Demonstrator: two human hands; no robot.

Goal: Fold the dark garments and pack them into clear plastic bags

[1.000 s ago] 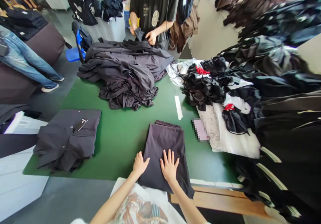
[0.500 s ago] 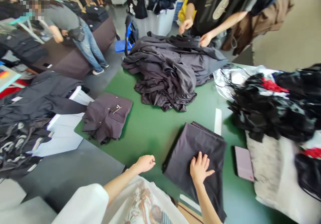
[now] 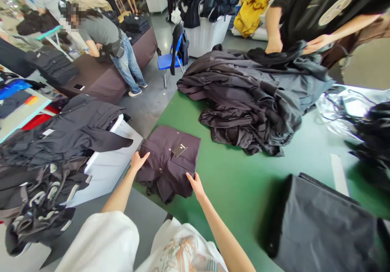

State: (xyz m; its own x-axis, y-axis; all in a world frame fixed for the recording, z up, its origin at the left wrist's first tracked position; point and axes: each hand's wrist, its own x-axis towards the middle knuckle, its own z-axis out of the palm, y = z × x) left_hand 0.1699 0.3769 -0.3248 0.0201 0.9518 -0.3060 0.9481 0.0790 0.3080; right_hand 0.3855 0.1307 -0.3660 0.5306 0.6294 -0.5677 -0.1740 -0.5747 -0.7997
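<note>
A folded dark purple-grey jacket (image 3: 169, 142) lies at the left corner of the green table, with buttons, a pocket flap and a black hang tag (image 3: 179, 150) on top. My left hand (image 3: 140, 161) grips its left edge, thumb on top and fingers mostly tucked under the cloth. At the opposite edge, my right hand (image 3: 196, 185) holds the lower right side the same way. Another folded dark garment (image 3: 323, 223) rests at the lower right of the table, apart from both hands.
A heap of dark garments (image 3: 250, 89) covers the far side of the green table (image 3: 231, 191); a co-worker's hands (image 3: 317, 44) handle it. Left of the table stands a white bin (image 3: 106, 166) with clothes over it. Beyond are a blue chair (image 3: 167, 61) and another person bending over a brown-covered table.
My view has turned left. My right hand has left the folded garment on the right, and both hands have come to the edges of the folded jacket and taken hold of it.
</note>
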